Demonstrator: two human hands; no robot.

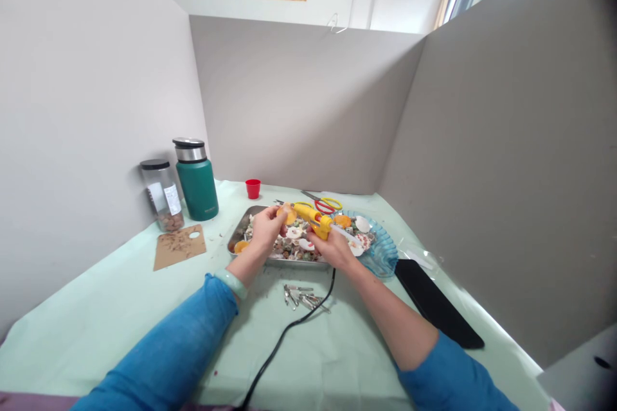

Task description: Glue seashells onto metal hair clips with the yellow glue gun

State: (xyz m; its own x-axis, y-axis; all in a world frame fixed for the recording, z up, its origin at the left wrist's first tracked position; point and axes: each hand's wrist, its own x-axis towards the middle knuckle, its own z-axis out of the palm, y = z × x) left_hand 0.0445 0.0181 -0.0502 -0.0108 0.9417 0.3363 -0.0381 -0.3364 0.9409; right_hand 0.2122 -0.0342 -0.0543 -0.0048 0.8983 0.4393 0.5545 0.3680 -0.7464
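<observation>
My left hand (pixel 267 230) pinches a round orange shell (pixel 290 214) above the tray. In my right hand (pixel 335 250) is a yellow glue gun (pixel 321 226), its fingers wrapped around the handle. The gun's nozzle end points left, close to the shell; whether they touch I cannot tell. A pale glue stick (pixel 343 232) sticks out of its back, and a black cord (pixel 289 327) runs down from it to the table's front edge. Beneath both hands lies a metal tray (pixel 277 262) filled with small mixed shells.
A blue scalloped dish (pixel 385 255) with larger shells overlaps the tray's right side. Scissors (pixel 330 205) and a red cup (pixel 253 189) are behind. Several metal clips (pixel 303 297) lie in front. Left stand a green bottle (pixel 197 189), a jar (pixel 164 199) and cardboard (pixel 178 249); right, a black slab (pixel 436 305).
</observation>
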